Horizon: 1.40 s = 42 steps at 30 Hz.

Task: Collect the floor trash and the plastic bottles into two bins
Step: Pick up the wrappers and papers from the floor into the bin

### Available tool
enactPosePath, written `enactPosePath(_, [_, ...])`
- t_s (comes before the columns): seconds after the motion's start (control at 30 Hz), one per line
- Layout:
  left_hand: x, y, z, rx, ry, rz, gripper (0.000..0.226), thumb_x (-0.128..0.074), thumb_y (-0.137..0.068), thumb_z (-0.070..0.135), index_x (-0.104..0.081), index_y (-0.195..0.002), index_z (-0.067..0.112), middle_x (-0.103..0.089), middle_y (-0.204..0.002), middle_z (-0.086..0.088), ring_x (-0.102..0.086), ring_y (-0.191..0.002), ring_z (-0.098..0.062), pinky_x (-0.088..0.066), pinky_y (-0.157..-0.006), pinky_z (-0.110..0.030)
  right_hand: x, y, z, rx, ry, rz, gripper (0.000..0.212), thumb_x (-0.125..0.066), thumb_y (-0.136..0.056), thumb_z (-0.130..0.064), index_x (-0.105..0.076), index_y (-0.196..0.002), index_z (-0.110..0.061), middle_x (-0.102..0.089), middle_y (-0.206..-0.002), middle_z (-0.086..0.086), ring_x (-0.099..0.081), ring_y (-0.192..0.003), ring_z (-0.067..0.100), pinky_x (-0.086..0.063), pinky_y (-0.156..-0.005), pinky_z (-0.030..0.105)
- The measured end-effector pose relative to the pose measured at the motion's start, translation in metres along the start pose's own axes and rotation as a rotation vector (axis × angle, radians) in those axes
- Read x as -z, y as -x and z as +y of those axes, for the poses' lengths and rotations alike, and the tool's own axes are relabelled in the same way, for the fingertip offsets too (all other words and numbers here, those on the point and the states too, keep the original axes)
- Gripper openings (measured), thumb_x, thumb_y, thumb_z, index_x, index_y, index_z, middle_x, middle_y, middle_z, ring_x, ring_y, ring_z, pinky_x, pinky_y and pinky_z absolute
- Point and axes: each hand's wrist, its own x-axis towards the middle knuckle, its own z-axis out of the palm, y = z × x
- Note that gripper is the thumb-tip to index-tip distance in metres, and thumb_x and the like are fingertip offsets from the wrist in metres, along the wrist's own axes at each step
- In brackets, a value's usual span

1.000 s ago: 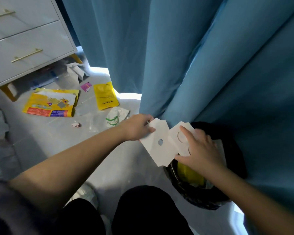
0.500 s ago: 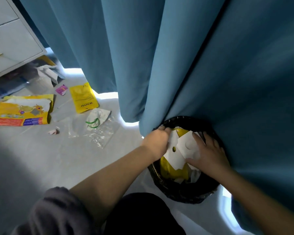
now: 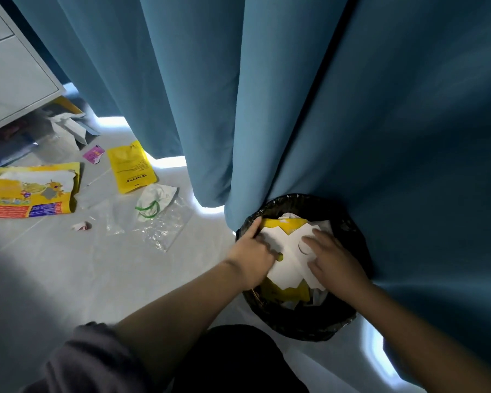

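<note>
While both hands are down in the black bin (image 3: pixel 309 327) at the near right, tucked against the foot of the blue curtain (image 3: pixel 295 95), the white card (image 3: pixel 288 251) lies on top of the yellow and white rubbish already inside. Right hand (image 3: pixel 332 259): fingers spread flat, pressing on the card's right half, gripping nothing. Left hand (image 3: pixel 251 251): fingers lie over the card's left edge, index stretched along the rim; can't tell if the thumb hooks underneath. Card looks thin, light and stiff enough to spring back, so my call is to push on the middle, not the corners, or fold it first. Left on the floor, far left: big yellow bag (image 3: pixel 31 191), small yellow pouch (image 3: pixel 131 165), face mask (image 3: pixel 153 199), clear plastic bag (image 3: pixel 165 225), pink wrapper (image 3: pixel 93 154). All probably featherweight. Film bag will be limp and slick, so pinch a corner; take the mask by its green strap, the pouches by an edge. No bottles in view.
</note>
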Motion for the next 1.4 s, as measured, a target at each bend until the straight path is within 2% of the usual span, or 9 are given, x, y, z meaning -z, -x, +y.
enactPosePath(0.17, [0.0,0.016,-0.017,0.239,0.27,0.202,0.053,-0.049,-0.091,0.018,-0.032,-0.142,0.015,-0.002,-0.159,-0.012,-0.002,-0.147,-0.031,-0.01,-0.118,-0.052,0.009,0.011,0.013,-0.096,0.115,0.212,0.06,-0.072,-0.072,-0.016,-0.055,-0.13,-0.018,-0.041,-0.146,0.011,-0.036,-0.135,0.039,-0.038,-0.1,0.052])
enactPosePath(0.23, [-0.002,0.015,-0.017,0.358,0.441,0.224,0.055,-0.053,-0.087,0.01,-0.034,-0.138,0.017,-0.006,-0.156,-0.01,-0.025,-0.138,-0.032,-0.038,-0.105,-0.042,0.01,0.012,0.018,-0.168,0.1,0.203,0.061,-0.068,-0.077,-0.014,-0.049,-0.135,-0.018,-0.032,-0.151,0.014,-0.029,-0.138,0.042,-0.036,-0.103,0.052])
enactPosePath(0.3, [0.0,0.011,-0.013,0.475,0.64,0.152,0.058,-0.055,-0.082,-0.002,-0.036,-0.134,0.018,-0.025,-0.142,-0.009,-0.051,-0.113,-0.032,-0.049,-0.08,-0.038,0.011,0.01,0.02,-0.216,0.051,0.195,0.057,-0.06,-0.084,-0.013,-0.045,-0.138,-0.019,-0.022,-0.155,0.014,-0.028,-0.138,0.039,-0.037,-0.105,0.048])
enactPosePath(0.4, [-0.003,0.008,-0.014,0.528,0.774,0.091,0.063,-0.05,-0.08,-0.01,-0.037,-0.135,0.018,-0.036,-0.127,-0.008,-0.06,-0.096,-0.036,-0.05,-0.076,-0.041,0.015,0.008,0.017,-0.259,0.01,0.194,0.052,-0.053,-0.088,-0.012,-0.042,-0.138,-0.018,-0.018,-0.156,0.012,-0.03,-0.135,0.035,-0.04,-0.101,0.043])
enactPosePath(0.53, [-0.016,0.019,-0.036,0.541,0.748,0.125,0.065,-0.049,-0.079,-0.008,-0.038,-0.138,0.019,-0.037,-0.131,-0.007,-0.06,-0.101,-0.037,-0.052,-0.082,-0.045,0.017,0.001,0.0,-0.221,-0.026,0.202,0.045,-0.05,-0.09,-0.013,-0.045,-0.135,-0.015,-0.026,-0.152,0.008,-0.035,-0.131,0.031,-0.044,-0.095,0.04])
enactPosePath(0.7, [-0.029,0.057,-0.082,0.585,0.611,0.108,0.058,-0.048,-0.086,0.003,-0.037,-0.137,0.027,-0.041,-0.128,-0.002,-0.06,-0.101,-0.034,-0.049,-0.076,-0.042,0.01,-0.012,-0.041,-0.121,-0.095,0.233,0.036,-0.046,-0.091,-0.01,-0.053,-0.127,-0.01,-0.043,-0.135,0.009,-0.059,-0.099,0.034,-0.05,-0.078,0.038])
enactPosePath(1.07, [-0.055,0.093,-0.138,0.703,0.602,0.177,0.062,-0.047,-0.089,0.007,-0.029,-0.144,0.029,-0.037,-0.14,0.002,-0.057,-0.111,-0.032,-0.051,-0.075,-0.044,0.024,-0.066,-0.103,-0.069,-0.087,0.229,0.04,-0.038,-0.093,-0.004,-0.05,-0.129,-0.018,-0.043,-0.125,0.007,-0.06,-0.092,0.035,-0.052,-0.078,0.042])
enactPosePath(1.27, [-0.057,0.071,-0.155,0.666,0.74,0.199,0.074,-0.047,-0.086,0.001,-0.017,-0.15,0.024,-0.018,-0.154,0.004,-0.055,-0.117,-0.031,-0.052,-0.087,-0.046,0.044,-0.093,-0.101,-0.115,-0.06,0.258,0.042,-0.042,-0.091,-0.002,-0.052,-0.129,-0.016,-0.043,-0.128,0.007,-0.059,-0.097,0.034,-0.051,-0.078,0.04])
enactPosePath(1.4, [-0.067,0.07,-0.165,0.653,0.864,0.222,0.075,-0.049,-0.087,0.007,-0.011,-0.151,0.02,-0.02,-0.154,0.002,-0.052,-0.121,-0.032,-0.048,-0.094,-0.048,0.05,-0.088,-0.122,-0.15,0.045,0.24,0.044,-0.049,-0.09,-0.016,-0.046,-0.134,-0.017,-0.029,-0.147,0.005,-0.04,-0.123,0.03,-0.047,-0.087,0.041])
